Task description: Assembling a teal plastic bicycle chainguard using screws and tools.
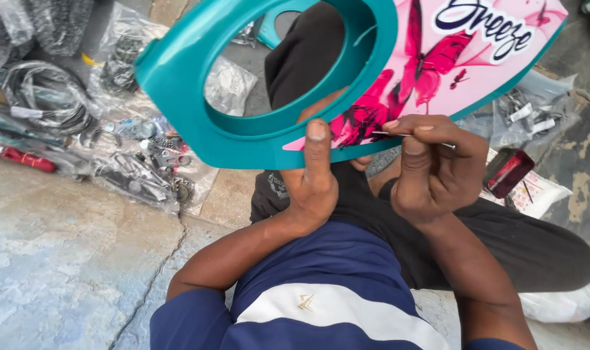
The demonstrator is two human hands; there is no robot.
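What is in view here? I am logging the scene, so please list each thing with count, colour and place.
plastic panel: one, teal with a pink butterfly sticker, held up at top centre
thin pin: one, metallic, pinched at the panel's lower edge
bagged metal parts: several clear bags, on the floor at left
coiled cables: a bundle, black, far left
red lens: one, dark red, floor at right
concrete floor: grey, cracked
left hand: gripping the panel's edge, thumb up
right hand: pinching the pin
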